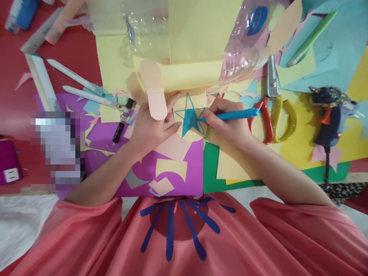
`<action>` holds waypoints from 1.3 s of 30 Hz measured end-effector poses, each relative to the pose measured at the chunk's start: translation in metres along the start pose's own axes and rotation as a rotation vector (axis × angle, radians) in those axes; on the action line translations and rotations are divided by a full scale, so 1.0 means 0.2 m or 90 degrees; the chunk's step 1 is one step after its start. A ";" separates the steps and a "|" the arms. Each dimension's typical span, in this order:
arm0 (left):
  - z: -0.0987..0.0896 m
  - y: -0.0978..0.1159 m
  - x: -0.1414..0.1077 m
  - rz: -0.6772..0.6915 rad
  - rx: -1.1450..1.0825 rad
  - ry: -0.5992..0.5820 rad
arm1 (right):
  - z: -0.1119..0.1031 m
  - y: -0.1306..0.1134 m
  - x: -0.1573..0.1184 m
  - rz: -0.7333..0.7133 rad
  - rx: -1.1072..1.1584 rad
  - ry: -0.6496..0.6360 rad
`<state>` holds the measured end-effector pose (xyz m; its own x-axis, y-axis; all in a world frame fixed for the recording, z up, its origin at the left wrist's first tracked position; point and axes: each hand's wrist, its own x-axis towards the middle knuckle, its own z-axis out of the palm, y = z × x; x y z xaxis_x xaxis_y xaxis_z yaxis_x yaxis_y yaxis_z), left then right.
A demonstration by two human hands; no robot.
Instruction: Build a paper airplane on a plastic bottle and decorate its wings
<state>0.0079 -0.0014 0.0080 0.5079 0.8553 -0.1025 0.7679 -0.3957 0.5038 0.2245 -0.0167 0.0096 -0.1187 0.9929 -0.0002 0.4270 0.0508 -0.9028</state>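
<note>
A blue star outline, partly filled in blue, is drawn on a round pale yellow paper. My right hand is closed around a blue marker, whose tip rests at the right side of the star. My left hand lies with its fingers spread at the paper's left edge, steadying nothing I can see gripped. A pale peach paper strip with rounded ends lies over the back of my left hand. Beside that hand is a black marker.
Red-and-yellow-handled scissors lie right of my right hand, with a dark glue gun farther right. Clear plastic bottles stand beyond. White pens, paper scraps and a blurred object are at left.
</note>
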 end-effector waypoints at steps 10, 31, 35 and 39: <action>-0.01 0.00 0.00 0.012 -0.003 -0.003 | 0.00 -0.04 0.01 0.020 0.037 -0.059; -0.01 0.00 0.00 0.008 0.005 -0.006 | 0.00 0.00 0.00 0.012 0.021 -0.008; -0.01 0.00 0.00 0.005 -0.001 -0.006 | 0.00 0.00 0.00 0.010 0.012 -0.015; -0.01 0.00 0.00 0.001 -0.006 -0.013 | 0.00 0.00 0.01 0.023 0.019 -0.027</action>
<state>0.0080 -0.0009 0.0102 0.5178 0.8471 -0.1194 0.7633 -0.3945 0.5116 0.2242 -0.0151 0.0096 -0.1425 0.9885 -0.0505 0.4046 0.0116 -0.9144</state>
